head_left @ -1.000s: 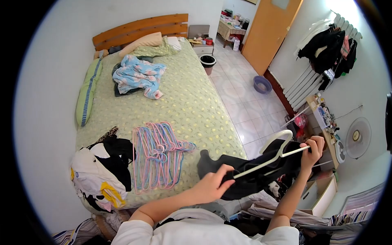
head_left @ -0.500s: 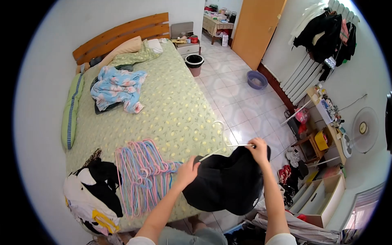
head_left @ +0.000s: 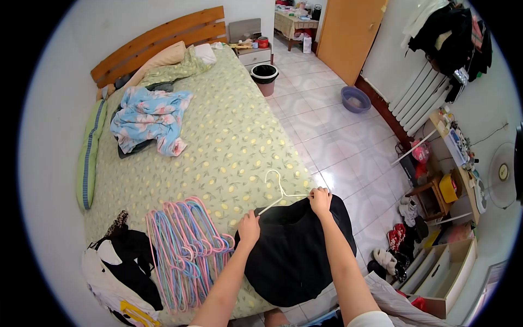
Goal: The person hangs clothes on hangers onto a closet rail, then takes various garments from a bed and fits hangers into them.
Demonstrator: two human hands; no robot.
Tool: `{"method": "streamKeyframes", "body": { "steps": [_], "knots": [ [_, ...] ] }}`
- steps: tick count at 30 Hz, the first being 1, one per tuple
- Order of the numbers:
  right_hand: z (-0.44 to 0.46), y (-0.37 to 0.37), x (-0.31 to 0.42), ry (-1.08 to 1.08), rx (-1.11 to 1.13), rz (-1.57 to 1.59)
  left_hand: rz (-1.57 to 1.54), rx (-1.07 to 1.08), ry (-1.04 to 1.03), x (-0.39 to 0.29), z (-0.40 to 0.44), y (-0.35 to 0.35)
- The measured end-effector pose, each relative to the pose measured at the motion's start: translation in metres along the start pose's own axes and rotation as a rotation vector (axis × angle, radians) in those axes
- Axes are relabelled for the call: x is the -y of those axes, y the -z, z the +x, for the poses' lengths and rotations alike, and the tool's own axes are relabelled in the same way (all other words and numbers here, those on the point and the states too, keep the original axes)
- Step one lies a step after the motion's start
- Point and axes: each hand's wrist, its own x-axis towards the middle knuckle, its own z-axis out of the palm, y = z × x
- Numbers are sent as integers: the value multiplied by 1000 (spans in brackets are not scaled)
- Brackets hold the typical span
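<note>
A black garment (head_left: 294,250) hangs from a cream-coloured hanger (head_left: 281,188) over the near right corner of the bed. My left hand (head_left: 249,229) is closed around the hanger's left arm at the garment's edge. On the other side my right hand (head_left: 320,200) pinches the hanger's right arm together with the black cloth. The hanger's hook points away from me, above the bedsheet. What kind of garment it is, I cannot tell. Left of it lies a pile of pink and blue hangers (head_left: 188,250) on the bed.
Black and white clothes (head_left: 128,267) are heaped at the bed's near left corner. A blue floral garment (head_left: 152,117) lies farther up the bed (head_left: 229,136). Along the right stand shoes (head_left: 397,237), a drawer unit (head_left: 444,275) and a fan (head_left: 502,171). A purple basin (head_left: 356,100) sits on the floor.
The hanger and black garment have come lower and flatter, with the hook now fully in view. My right hand has moved left, nearer my left hand. The view has shifted slightly.
</note>
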Motion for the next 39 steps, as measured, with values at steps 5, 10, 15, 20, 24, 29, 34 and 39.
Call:
{"method": "streamKeyframes", "body": {
  "steps": [5,10,15,20,24,29,34,39],
  "knots": [
    [-2,-9,1,-47,138,-51,-1,12,42,12,0,-29],
    [-10,-8,-2,21,95,-15,-3,-68,-6,6,-4,-15],
    [-19,-5,17,133,10,195,-32,-54,-44,-4,-11,17],
    [-61,-8,51,271,74,324,-90,34,-82,-1,-30,45],
    [-92,-13,69,292,118,361,-99,49,-100,6,-40,55],
    [-119,-7,105,409,40,344,-172,63,-150,17,-65,63],
    [-138,2,178,542,12,440,-200,-28,-170,43,-88,92],
    [-170,0,276,666,118,520,-201,-176,-117,97,-111,156]
  ]
}}
